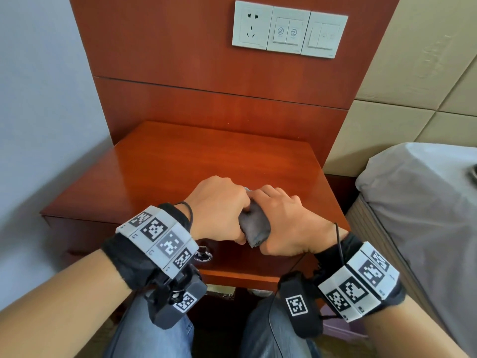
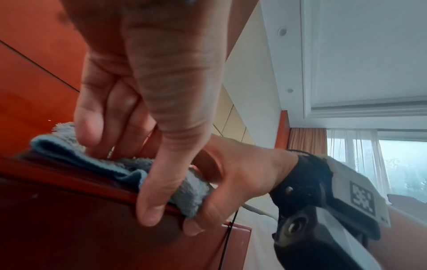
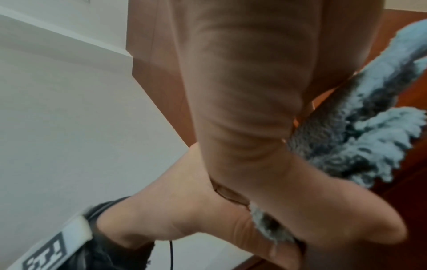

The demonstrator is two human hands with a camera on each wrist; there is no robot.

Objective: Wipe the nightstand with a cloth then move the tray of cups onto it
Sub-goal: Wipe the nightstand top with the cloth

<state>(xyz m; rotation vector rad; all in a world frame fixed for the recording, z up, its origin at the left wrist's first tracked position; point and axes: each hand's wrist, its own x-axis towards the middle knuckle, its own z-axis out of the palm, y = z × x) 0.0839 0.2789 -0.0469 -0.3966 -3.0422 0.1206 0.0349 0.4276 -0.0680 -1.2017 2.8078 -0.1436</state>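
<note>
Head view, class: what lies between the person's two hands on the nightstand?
A folded grey-blue cloth lies between the left hand and right hand, both gripping it at the nightstand's front edge. The left wrist view confirms it.

A white wall socket [image 1: 251,25] and two switch plates [image 1: 307,32] sit in a row on the red-brown wood panel [image 1: 206,73]. A bed [image 1: 423,202] under a grey sheet stands to the right, against a beige padded headboard [image 1: 413,99]. Sheer curtains [image 2: 360,149] hang at a window.

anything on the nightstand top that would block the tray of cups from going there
Only the grey cloth, gripped by the left hand and right hand at the nightstand front edge. The tray is out of view.
</note>
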